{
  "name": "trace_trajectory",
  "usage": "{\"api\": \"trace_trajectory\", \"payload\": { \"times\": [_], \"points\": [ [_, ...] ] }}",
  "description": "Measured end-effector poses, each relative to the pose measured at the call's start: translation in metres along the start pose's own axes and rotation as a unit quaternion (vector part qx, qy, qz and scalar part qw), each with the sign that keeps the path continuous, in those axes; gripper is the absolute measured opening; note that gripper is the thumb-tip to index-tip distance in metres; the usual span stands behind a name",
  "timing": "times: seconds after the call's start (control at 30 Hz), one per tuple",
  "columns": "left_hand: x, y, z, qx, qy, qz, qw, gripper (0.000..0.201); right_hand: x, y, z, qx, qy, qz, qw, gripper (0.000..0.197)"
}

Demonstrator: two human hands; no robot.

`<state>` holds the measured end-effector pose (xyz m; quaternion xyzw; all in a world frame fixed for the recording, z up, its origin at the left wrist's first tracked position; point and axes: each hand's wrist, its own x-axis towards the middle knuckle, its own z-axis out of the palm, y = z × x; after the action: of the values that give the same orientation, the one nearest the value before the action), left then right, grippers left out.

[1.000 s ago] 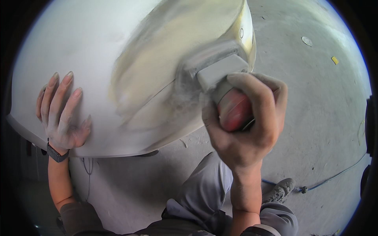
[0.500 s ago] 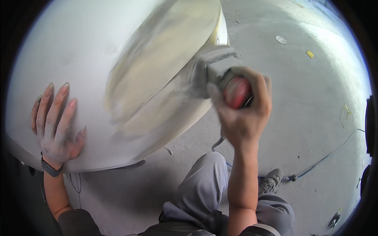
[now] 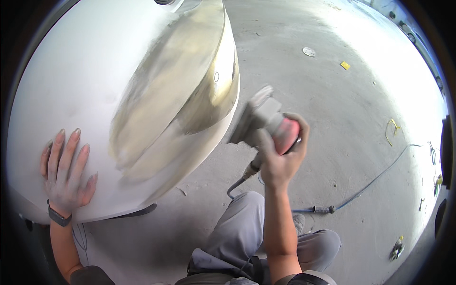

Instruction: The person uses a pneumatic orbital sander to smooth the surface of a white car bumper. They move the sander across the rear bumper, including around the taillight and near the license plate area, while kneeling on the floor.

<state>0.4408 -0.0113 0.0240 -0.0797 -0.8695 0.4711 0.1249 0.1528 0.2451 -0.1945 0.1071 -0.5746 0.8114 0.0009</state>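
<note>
A white car body panel (image 3: 80,80) fills the left side, with a sanded, yellowish filler patch (image 3: 164,90) across its curve. Flat on the panel rests my left hand (image 3: 66,171), fingers spread, dusty, holding nothing. My right hand (image 3: 282,159) grips a power sander (image 3: 266,118) by its red and black top. The sander is tilted, its flat pad facing the panel, with a gap between them; it is blurred by motion. Below it hangs its hose (image 3: 242,179). A hollow with a small circle mark (image 3: 216,76) shows at the panel's edge.
A blue air hose (image 3: 365,190) with a dark coupling (image 3: 324,209) runs over the grey floor (image 3: 285,61). Farther off lie a white disc (image 3: 308,52), a yellow scrap (image 3: 345,65) and a yellow string (image 3: 391,130). My bent knee (image 3: 242,209) is close under the sander.
The sander has come off the panel edge, toward me and lower, uncovering the hollow. My left hand stays on the panel. The whole view has shifted slightly.
</note>
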Motion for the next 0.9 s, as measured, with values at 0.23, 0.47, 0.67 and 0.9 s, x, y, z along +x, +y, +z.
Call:
{"api": "trace_trajectory", "payload": {
  "times": [0.23,0.47,0.67,0.9],
  "points": [
    [0.009,-0.003,-0.006,0.009,-0.024,0.002,1.000,0.054,-0.018,-0.016,0.066,-0.083,-0.187,-0.352,0.913,0.062],
    [0.008,-0.016,-0.005,0.082,-0.011,-0.094,0.992,0.063,0.068,0.008,0.053,-0.035,-0.176,-0.313,0.933,0.057],
    [0.015,-0.010,-0.005,0.092,0.002,-0.109,0.990,0.063,0.021,-0.008,0.060,-0.027,-0.224,-0.360,0.905,0.045],
    [0.018,-0.014,-0.009,0.093,-0.005,-0.103,0.990,0.063,0.059,0.004,0.048,-0.041,-0.244,-0.328,0.912,0.055]
  ]
}}
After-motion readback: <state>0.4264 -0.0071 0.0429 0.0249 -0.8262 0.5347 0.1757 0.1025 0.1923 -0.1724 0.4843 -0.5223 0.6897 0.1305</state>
